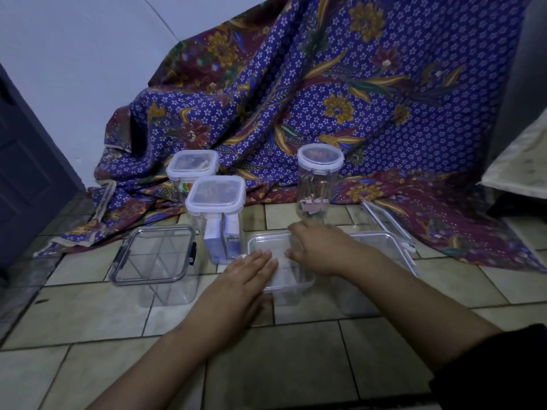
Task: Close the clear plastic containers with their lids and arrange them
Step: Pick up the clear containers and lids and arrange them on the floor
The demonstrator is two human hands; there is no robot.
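Note:
A clear square container with a clear lid [268,248] on top stands on the tiled floor in the middle. My left hand [251,272] lies flat on the lid's near left part, fingers together. My right hand [318,247] presses on its right side, fingers curled over the far edge. Left of it stands a clear box with a dark-latched lid [152,255]. Behind are two lidded square tubs [216,196] [192,164] and a tall round lidded jar [319,179]. Another clear container [384,247] sits to the right, with a loose lid [384,220] leaning behind it.
A purple patterned cloth [325,99] drapes over the floor and whatever is behind the containers. A dark door [26,173] is at the left. A pale cushion edge [518,164] shows at the right. The floor [266,365] is beige tile.

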